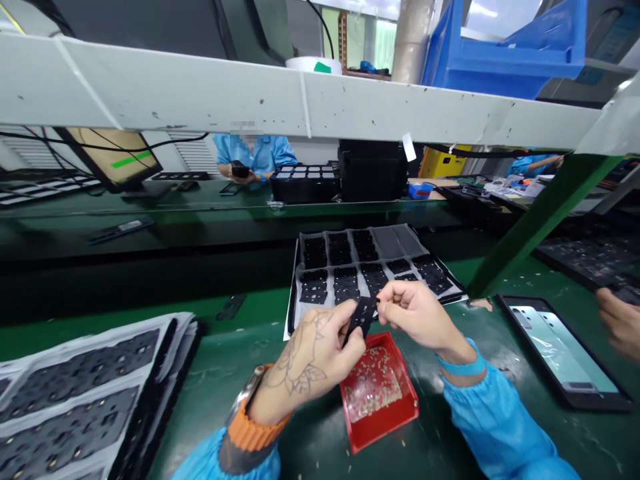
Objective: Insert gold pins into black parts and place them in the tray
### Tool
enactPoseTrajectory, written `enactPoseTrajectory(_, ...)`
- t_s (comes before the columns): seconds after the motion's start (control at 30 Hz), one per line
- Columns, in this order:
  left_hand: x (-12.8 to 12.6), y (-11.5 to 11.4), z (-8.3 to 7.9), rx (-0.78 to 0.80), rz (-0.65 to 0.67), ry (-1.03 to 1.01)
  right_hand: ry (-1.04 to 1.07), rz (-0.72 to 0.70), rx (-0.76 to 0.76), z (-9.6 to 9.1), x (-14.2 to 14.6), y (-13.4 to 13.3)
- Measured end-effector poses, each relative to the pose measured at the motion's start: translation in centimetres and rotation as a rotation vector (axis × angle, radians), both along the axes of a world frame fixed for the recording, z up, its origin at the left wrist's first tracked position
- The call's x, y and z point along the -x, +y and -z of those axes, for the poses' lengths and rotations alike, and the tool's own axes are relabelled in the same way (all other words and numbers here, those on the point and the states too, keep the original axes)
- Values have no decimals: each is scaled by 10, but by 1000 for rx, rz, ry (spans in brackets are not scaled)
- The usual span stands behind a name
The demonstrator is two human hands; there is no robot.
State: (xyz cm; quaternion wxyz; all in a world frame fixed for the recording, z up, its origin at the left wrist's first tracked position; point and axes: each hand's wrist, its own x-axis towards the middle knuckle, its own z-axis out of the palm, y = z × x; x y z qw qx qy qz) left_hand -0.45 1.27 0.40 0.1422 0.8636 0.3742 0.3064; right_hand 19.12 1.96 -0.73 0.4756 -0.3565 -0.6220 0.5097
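Observation:
My left hand (320, 353) grips a thin flat black plate (362, 316) with small cut-outs, pinched between thumb and fingers and tilted. At the plate's right edge, my right hand (413, 312) has thumb and forefinger pressed together; a tiny dark thing seems to show at the fingertips, too small to name. Under both hands stands a red plastic bin (384, 432) with many tiny pale pieces scattered over its bottom. Just behind, a tray (385, 241) with a whitish liner holds similar black plates in two rows of compartments.
Stacked lined trays (173, 340) of black plates stand at left. A loose dark piece (231, 307) lies on the green bench. At right are a black tray with pale phone-like panels (555, 347), a green post (540, 223) and another person's hand (620, 323). A grey shelf beam (350, 100) crosses above.

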Motion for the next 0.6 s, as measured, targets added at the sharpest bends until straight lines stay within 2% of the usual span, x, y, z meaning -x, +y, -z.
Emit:
enactPoseTrajectory(0.17, -8, -9, 11, -152, -43, 53, -77, 73, -58, 8, -1, 3)
enactPoseTrajectory(0.3, -11, -9, 19, -178, -116, 39, -136, 148, -150, 10, -2, 5)
enactPoseTrajectory(0.37, -13, -7, 21, -143, -119, -2, -123, 128, -170, 10, 0, 6)
enactPoseTrajectory(0.5, -17, 0, 18, 23, -75, -156, -12, -43, -119, 13, 5, 9)
enactPoseTrajectory(0.6, -4, 17, 11, 243, 66, -194, 52, 7, -127, 22, 7, 13)
